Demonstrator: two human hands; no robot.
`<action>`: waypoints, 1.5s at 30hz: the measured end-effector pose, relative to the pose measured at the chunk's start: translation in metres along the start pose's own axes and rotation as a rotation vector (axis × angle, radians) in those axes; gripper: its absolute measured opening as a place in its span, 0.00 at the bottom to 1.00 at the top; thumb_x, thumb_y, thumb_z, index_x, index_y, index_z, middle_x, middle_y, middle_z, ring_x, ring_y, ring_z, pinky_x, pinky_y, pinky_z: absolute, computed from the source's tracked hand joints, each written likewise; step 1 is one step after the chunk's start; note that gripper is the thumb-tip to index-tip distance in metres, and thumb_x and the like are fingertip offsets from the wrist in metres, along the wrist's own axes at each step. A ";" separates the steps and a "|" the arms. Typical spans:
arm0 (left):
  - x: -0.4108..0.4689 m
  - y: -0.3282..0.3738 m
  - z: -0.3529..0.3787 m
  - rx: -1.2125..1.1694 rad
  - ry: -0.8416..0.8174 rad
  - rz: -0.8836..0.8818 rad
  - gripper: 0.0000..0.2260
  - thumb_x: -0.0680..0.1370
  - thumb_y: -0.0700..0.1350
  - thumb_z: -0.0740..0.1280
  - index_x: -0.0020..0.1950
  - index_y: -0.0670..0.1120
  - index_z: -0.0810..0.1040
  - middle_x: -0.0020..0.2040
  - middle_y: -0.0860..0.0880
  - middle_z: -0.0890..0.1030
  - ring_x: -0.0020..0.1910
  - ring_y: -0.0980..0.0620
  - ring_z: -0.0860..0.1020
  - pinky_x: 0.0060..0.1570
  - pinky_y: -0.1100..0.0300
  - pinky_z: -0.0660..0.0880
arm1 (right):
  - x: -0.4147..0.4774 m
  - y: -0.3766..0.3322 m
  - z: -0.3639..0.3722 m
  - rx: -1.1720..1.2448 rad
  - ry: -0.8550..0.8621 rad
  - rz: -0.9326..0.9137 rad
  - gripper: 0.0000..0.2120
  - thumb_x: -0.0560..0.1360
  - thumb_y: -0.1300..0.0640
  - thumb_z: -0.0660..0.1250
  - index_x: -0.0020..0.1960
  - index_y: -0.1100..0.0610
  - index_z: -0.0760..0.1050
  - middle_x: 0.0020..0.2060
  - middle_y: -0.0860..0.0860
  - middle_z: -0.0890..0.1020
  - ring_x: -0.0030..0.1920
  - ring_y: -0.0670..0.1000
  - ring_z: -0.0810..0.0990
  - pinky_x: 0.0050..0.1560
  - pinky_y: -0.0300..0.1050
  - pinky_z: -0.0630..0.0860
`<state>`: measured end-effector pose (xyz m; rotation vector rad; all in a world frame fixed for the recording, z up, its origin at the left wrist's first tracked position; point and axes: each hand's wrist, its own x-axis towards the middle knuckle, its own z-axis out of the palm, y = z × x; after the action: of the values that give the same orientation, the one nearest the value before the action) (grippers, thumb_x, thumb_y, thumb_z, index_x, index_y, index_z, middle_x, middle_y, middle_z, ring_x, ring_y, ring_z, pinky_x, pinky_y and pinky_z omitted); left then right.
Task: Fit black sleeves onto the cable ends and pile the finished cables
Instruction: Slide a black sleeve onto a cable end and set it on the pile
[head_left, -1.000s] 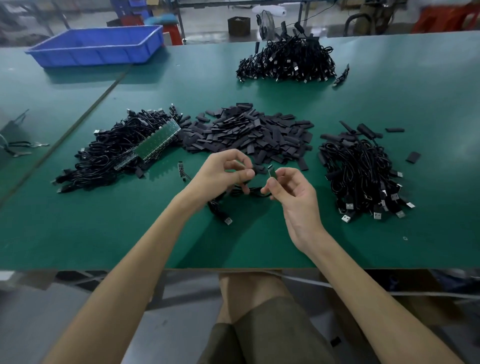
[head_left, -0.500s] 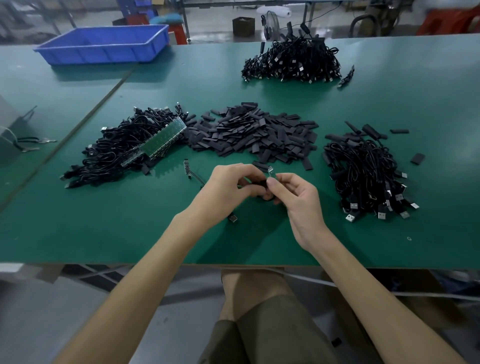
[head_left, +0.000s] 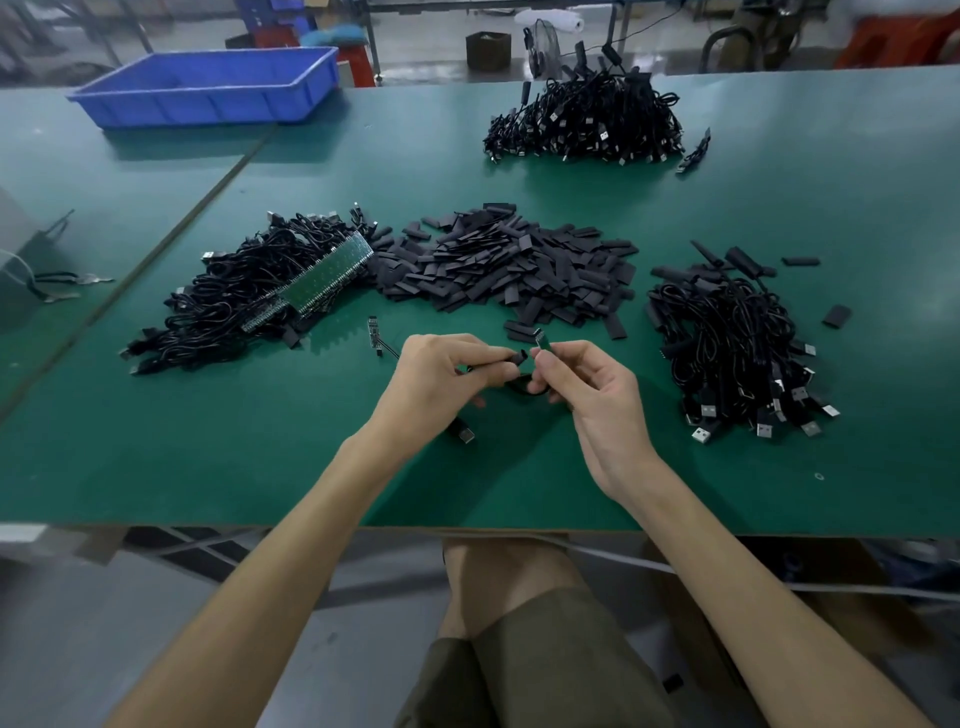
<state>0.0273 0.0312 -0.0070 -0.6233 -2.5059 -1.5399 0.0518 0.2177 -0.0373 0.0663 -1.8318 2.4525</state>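
Black sleeve (head_left: 519, 357) is pinched at the fingertips of the left hand (head_left: 447, 374), its mouth facing the right hand (head_left: 582, 384). That hand pinches the cable end (head_left: 540, 343) just beside the sleeve, not yet inside. The cable end tilts upward, so the two axes probably need aligning.

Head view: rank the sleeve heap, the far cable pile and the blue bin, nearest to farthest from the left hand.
1. Sleeve heap, just beyond the left hand.
2. Far cable pile, at the back, right of centre.
3. Blue bin, back left corner.
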 end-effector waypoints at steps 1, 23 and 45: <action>-0.001 -0.001 -0.001 -0.027 0.017 -0.014 0.08 0.75 0.41 0.76 0.51 0.53 0.86 0.39 0.56 0.84 0.30 0.61 0.78 0.34 0.70 0.74 | 0.000 0.000 -0.001 -0.001 -0.004 0.010 0.07 0.76 0.57 0.73 0.52 0.59 0.83 0.39 0.51 0.84 0.42 0.49 0.82 0.45 0.38 0.75; -0.007 -0.017 -0.010 0.092 0.100 0.062 0.09 0.75 0.42 0.77 0.51 0.56 0.86 0.44 0.60 0.84 0.32 0.60 0.78 0.36 0.65 0.76 | 0.000 -0.004 0.000 0.007 -0.074 0.042 0.08 0.70 0.53 0.76 0.49 0.51 0.87 0.41 0.49 0.86 0.43 0.45 0.80 0.50 0.37 0.77; -0.011 0.014 -0.033 0.642 -0.097 0.436 0.08 0.81 0.42 0.70 0.57 0.41 0.85 0.48 0.45 0.81 0.48 0.44 0.78 0.41 0.45 0.79 | -0.002 0.000 0.004 -0.186 -0.115 0.052 0.03 0.74 0.63 0.77 0.45 0.57 0.86 0.37 0.50 0.86 0.40 0.46 0.81 0.44 0.36 0.77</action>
<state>0.0399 0.0044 0.0162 -1.0395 -2.4870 -0.5263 0.0542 0.2140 -0.0362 0.1525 -2.1270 2.3433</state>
